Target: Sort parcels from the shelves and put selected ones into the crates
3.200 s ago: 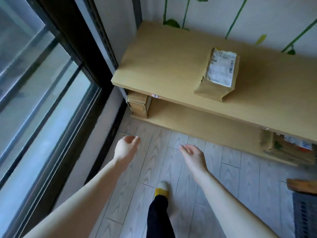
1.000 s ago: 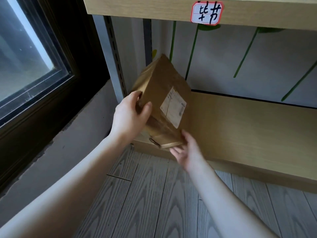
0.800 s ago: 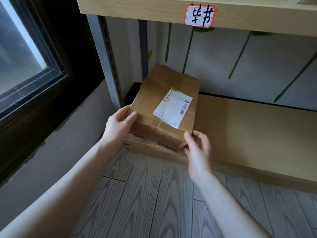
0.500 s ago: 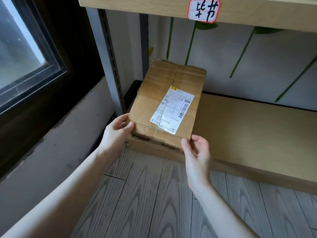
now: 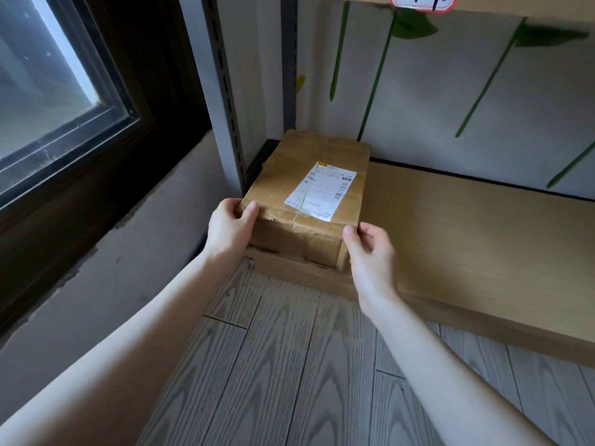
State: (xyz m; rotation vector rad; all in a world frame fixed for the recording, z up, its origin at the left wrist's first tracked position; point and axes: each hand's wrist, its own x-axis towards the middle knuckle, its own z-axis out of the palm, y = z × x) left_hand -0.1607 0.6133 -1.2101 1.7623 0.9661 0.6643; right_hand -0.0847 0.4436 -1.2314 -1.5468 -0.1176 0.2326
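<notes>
- While the parcel (image 5: 306, 194) lies label-up at the left end of the bottom shelf (image 5: 467, 226), I can check it.
- My left grip (image 5: 230, 226) and right grip (image 5: 370, 249) each pinch 1 near corner, steadying it.

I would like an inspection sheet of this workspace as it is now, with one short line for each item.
Surface: wooden bottom shelf, low above the floor.
Job's things: one cardboard parcel lies flat at the shelf's left end, label up; no crate in view.
Clutter: nothing seen.
Hands: left hand grips the parcel's near left corner; right hand grips its near right corner.
Cables: nothing seen.
Surroundings: window at left, wall behind, tag on upper shelf.
</notes>
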